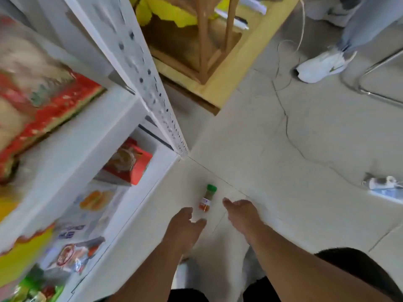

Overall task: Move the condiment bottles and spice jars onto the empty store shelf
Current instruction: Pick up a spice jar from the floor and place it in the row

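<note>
White store shelving (122, 136) fills the left of the view, its tiers stocked with red and yellow packets blurred past reading; no empty shelf is in view, so you must find the target tier before you carry anything. To the right lies pale tiled floor (305, 149), crossed by a thin cable. A second person's white shoe (322, 65) stands at top right, well apart from your work.

Your left hand (185, 227) and right hand (242, 212) both reach down with fingers apart and relaxed, holding nothing. Between them, slightly ahead, a spice jar (207, 198) with a green cap stands on the floor, touched by neither hand.

The step in hand appears to be the pick-up of this jar. The next move calls for you to close one hand around its body, below the cap, then lift. The jar's label cannot be read, and no other bottles or jars show.
</note>
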Tool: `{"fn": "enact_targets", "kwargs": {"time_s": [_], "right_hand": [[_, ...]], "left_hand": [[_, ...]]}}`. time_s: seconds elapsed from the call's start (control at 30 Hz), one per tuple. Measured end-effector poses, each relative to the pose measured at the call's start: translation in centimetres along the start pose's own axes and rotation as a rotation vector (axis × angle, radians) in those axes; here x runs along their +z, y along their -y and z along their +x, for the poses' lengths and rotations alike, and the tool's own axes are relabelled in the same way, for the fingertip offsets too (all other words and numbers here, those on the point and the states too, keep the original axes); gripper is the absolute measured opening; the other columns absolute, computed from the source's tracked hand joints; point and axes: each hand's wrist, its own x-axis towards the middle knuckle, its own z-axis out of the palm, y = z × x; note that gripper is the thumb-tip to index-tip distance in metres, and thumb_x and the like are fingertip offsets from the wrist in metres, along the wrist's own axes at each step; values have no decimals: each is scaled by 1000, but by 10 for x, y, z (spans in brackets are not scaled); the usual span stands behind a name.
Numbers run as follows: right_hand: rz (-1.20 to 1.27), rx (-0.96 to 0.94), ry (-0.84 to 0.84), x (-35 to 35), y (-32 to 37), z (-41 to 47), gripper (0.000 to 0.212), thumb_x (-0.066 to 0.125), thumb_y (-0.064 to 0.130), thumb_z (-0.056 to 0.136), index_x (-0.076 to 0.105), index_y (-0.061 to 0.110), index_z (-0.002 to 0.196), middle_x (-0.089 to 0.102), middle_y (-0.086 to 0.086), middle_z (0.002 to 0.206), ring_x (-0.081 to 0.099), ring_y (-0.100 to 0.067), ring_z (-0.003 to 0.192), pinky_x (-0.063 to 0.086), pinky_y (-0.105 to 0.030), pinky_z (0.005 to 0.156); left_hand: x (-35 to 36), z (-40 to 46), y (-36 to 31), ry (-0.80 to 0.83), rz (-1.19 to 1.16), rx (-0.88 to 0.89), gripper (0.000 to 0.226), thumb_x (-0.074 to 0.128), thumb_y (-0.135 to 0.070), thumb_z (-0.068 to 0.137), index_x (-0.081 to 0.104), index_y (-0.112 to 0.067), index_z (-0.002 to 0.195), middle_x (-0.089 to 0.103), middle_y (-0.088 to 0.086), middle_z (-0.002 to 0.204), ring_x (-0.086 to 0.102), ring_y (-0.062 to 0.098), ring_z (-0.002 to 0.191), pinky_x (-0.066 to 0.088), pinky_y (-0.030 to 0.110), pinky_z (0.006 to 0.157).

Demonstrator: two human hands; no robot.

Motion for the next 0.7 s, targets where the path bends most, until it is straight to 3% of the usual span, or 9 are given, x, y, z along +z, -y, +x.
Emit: {"fn": "enact_targets", "kwargs": {"time_s": [0.1,0.23,0.4,0.53,0.63,0.7], "right_hand": [[-25,-32,-11,39,-10,70,56,58,60,90,69,8,107,70,-7,104,66,-24,99,50,-32,88],[-49,-7,-32,78,-14,139,47,64,54,88,67,8,93,63,-4,77,63,-20,74,40,-27,56],[22,82,-66,107,-22,183,34,74,45,76,69,13,86,68,-3,75,67,-20,71,45,-26,56],[85,81,-50,115,-23,188,28,78,40,78,68,14,82,68,-2,69,66,-15,60,45,-23,50],[109,58,-30,116,-22,180,34,77,44,63,73,15,80,74,-4,71,72,-22,68,61,-34,65],[127,12,2,109,-17,166,29,77,40,63,75,15,78,74,-3,72,71,-20,68,58,-33,64]], "left_hand": [[22,72,20,1,37,26,74,65,-46,95,37,-16,157,46,4,157,48,20,141,39,32,114],[44,144,46,-5,64,31,81,69,-47,92,36,-14,157,45,7,158,47,22,142,39,34,115],[59,186,72,3,48,13,89,75,-53,85,38,-14,156,48,6,156,50,21,139,43,38,113],[62,187,77,6,5,12,90,76,-52,85,37,-14,157,48,6,156,50,21,139,43,36,112],[60,177,77,7,-47,0,89,78,-48,85,37,-15,157,47,5,156,49,20,140,44,38,114],[53,163,74,-9,-70,6,90,79,-48,84,38,-15,157,48,5,155,50,19,138,44,38,113]]}}
